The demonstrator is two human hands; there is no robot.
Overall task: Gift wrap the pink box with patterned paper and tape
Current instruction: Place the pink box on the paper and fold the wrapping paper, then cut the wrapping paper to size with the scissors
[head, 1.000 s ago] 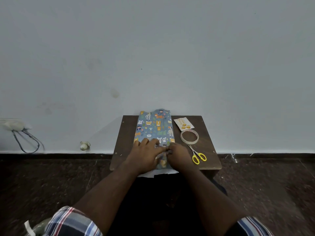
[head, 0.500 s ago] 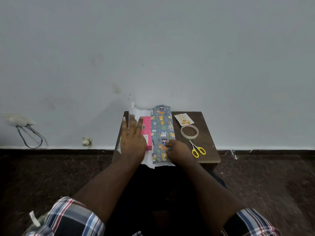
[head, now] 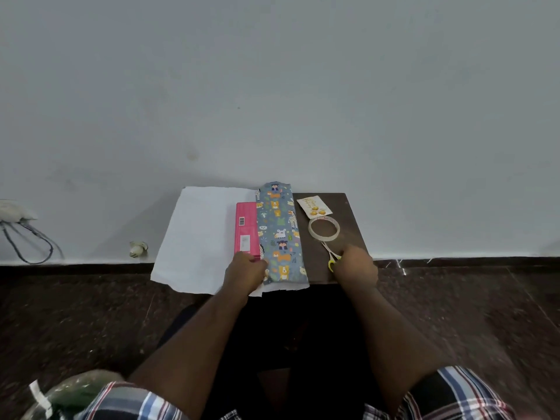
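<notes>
The pink box (head: 246,228) lies on a small brown table (head: 348,237), its right half covered by a flap of blue animal-patterned paper (head: 280,234). The paper's white underside (head: 200,237) lies spread flat to the left. My left hand (head: 246,272) rests with curled fingers on the near end of the box, at the edge of the patterned flap. My right hand (head: 356,263) is over the yellow-handled scissors (head: 331,257) and its fingers curl round the handles. A roll of clear tape (head: 323,228) lies just beyond the scissors.
A small gift tag (head: 314,206) with gold print lies at the table's back right. The table stands against a pale wall. Dark floor surrounds it. A cable (head: 27,237) and a small white fitting (head: 138,248) are at the wall's base on the left.
The left flap of paper has been opened out flat to the left, baring the pink box. My left hand came back to the box's near end. My right hand moved right onto the scissors.
</notes>
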